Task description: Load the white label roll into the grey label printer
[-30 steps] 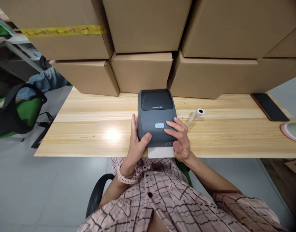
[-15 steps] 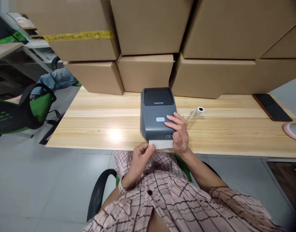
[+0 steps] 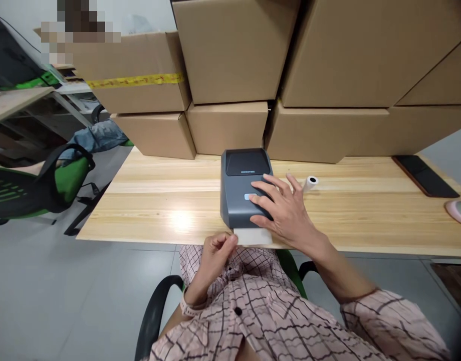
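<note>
The grey label printer [image 3: 242,188] stands at the bench's [image 3: 159,210] near edge, white label [image 3: 253,236] jutting from its front. Right hand [image 3: 283,213] lies flat on it, grip released. Left hand [image 3: 215,255] pinches the label's left corner, fingers clenched on it. Paper roll [image 3: 310,182] lies just right

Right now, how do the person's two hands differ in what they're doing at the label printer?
The right hand lies spread, palm down, on top of the grey printer, fingers near its light button; the left hand is curled below the table edge, fingertips pinching the left corner of the white label sticking out of the printer's front. The left wrist wears a watch; the right is bare. Both touch the printer or its output.
</note>
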Available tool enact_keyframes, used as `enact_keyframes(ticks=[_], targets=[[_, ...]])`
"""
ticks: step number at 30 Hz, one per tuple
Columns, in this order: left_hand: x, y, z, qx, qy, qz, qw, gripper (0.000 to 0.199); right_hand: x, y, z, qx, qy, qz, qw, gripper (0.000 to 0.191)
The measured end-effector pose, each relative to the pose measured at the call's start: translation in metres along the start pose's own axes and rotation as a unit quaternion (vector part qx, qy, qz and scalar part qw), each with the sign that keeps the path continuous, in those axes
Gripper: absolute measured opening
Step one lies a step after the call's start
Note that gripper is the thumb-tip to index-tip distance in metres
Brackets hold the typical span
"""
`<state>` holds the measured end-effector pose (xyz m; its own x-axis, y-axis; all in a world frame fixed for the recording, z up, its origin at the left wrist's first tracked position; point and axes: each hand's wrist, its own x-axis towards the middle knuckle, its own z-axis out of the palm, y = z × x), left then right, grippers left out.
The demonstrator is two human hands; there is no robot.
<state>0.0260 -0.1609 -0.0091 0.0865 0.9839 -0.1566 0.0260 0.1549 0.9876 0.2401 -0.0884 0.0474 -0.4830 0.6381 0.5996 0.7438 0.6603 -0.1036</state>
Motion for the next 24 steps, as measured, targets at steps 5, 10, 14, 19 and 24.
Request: enact_keyframes(ticks=[5, 10, 14, 19, 24], targets=[[0.009, 0.007, -0.005, 0.042, 0.183, 0.168, 0.968, 0.030, 0.005, 0.008, -0.001, 0.087, -0.064, -0.028, 0.994, 0.049], [0.019, 0.008, 0.001, 0.090, 0.096, 0.206, 0.970, 0.065, -0.038, -0.005, 0.020, 0.229, 0.056, 0.180, 0.955, 0.067], [0.022, 0.000, 0.004, 0.102, 0.075, 0.211, 0.969, 0.067, -0.066, -0.013, 0.033, 0.316, 0.067, 0.275, 0.906, 0.070], [0.023, -0.009, 0.011, 0.039, 0.097, 0.198, 0.975, 0.061, -0.070, -0.011, 0.039, 0.333, 0.063, 0.259, 0.904, 0.070], [0.025, -0.016, 0.019, -0.001, 0.097, 0.186, 0.978, 0.064, -0.071, -0.019, 0.053, 0.323, 0.081, 0.258, 0.907, 0.079]])
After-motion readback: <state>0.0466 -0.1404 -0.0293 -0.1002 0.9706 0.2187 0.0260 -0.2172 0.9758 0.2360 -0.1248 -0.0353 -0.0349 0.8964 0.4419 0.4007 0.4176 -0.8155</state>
